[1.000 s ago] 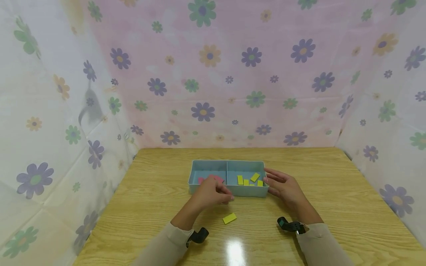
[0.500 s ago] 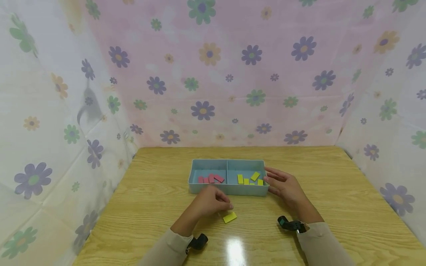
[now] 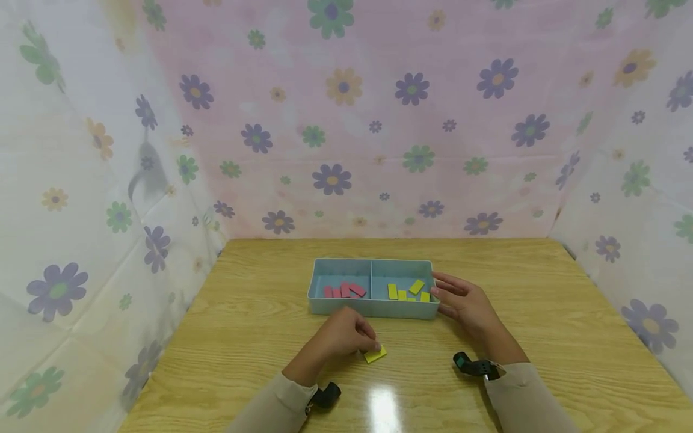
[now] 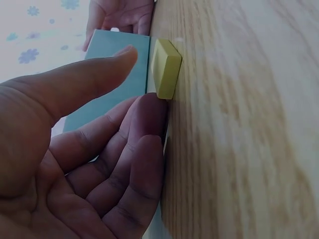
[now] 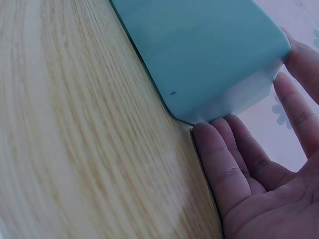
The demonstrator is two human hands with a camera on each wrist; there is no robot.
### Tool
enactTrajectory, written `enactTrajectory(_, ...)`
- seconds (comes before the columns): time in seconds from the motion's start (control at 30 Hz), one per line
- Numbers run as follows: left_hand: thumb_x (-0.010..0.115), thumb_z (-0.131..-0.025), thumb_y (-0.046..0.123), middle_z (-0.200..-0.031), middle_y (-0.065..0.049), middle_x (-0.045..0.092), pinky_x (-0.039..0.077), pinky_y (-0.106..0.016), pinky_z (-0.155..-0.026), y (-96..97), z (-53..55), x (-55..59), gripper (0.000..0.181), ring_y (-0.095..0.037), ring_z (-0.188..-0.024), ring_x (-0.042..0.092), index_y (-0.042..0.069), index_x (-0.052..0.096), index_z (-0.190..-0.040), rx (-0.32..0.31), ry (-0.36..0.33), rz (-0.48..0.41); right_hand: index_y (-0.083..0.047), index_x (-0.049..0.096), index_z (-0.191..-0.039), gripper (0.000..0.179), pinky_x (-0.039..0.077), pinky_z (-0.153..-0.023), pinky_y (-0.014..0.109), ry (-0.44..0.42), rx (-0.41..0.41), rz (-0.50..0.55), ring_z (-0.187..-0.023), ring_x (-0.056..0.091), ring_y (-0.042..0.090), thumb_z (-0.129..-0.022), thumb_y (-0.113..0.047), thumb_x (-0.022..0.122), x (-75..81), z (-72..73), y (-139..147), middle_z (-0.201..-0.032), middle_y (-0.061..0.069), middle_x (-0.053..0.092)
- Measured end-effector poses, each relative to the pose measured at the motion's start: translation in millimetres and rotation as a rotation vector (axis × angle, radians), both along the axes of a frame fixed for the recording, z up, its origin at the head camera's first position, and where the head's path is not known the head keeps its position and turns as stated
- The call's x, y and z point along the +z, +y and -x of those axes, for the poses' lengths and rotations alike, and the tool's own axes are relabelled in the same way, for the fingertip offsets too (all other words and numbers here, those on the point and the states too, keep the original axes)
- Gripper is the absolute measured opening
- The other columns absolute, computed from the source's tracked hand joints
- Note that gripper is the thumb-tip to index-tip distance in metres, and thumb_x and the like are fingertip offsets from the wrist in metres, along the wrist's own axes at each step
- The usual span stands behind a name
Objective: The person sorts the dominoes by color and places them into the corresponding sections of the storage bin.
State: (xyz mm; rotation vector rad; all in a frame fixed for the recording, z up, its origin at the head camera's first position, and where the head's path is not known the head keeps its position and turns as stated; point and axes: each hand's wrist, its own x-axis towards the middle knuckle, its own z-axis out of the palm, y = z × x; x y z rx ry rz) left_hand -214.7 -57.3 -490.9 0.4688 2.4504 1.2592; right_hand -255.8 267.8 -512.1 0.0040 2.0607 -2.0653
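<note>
On the table lies a yellow tile (image 3: 375,354), a small rectangular block. My left hand (image 3: 346,334) reaches it from the left, its fingertips right at its edge; the left wrist view has the tile just beyond the parted thumb (image 4: 94,79) and fingers. A light blue two-compartment box (image 3: 373,309) stands behind. Pink tiles (image 3: 344,290) lie in its left compartment, and yellow tiles (image 3: 392,291) in its right one. My right hand (image 3: 464,305) rests on the box's right end with extended fingers (image 5: 219,159) against the wall.
The wooden table (image 3: 260,276) runs back to a flowered pink cloth (image 3: 368,144), with pale flowered cloth at both sides. A black wrist camera (image 3: 326,396) sits on the left wrist, another black device (image 3: 470,364) on the right.
My left hand has come from in front of the box, down towards the person, to the loose yellow tile. The right hand stays at the box's end.
</note>
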Motion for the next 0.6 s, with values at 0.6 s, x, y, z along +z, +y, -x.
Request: enactTrajectory(0.6,0.097,-0.069,0.013,-0.076,0.011,0.072,0.054,-0.024,-0.057,6.1,-6.3,1.2,0.019,-0.006,-0.066,0.062,0.014,0.081,-0.078,-0.016,0.058,0.063,-0.018,0.047,-0.157,0.071,0.059,-0.097,0.032,0.004,0.004,0.008,-0.120,0.065,0.006,-0.096,-0.038,0.075,-1.4,1.6,0.5,-0.161,0.016,0.040)
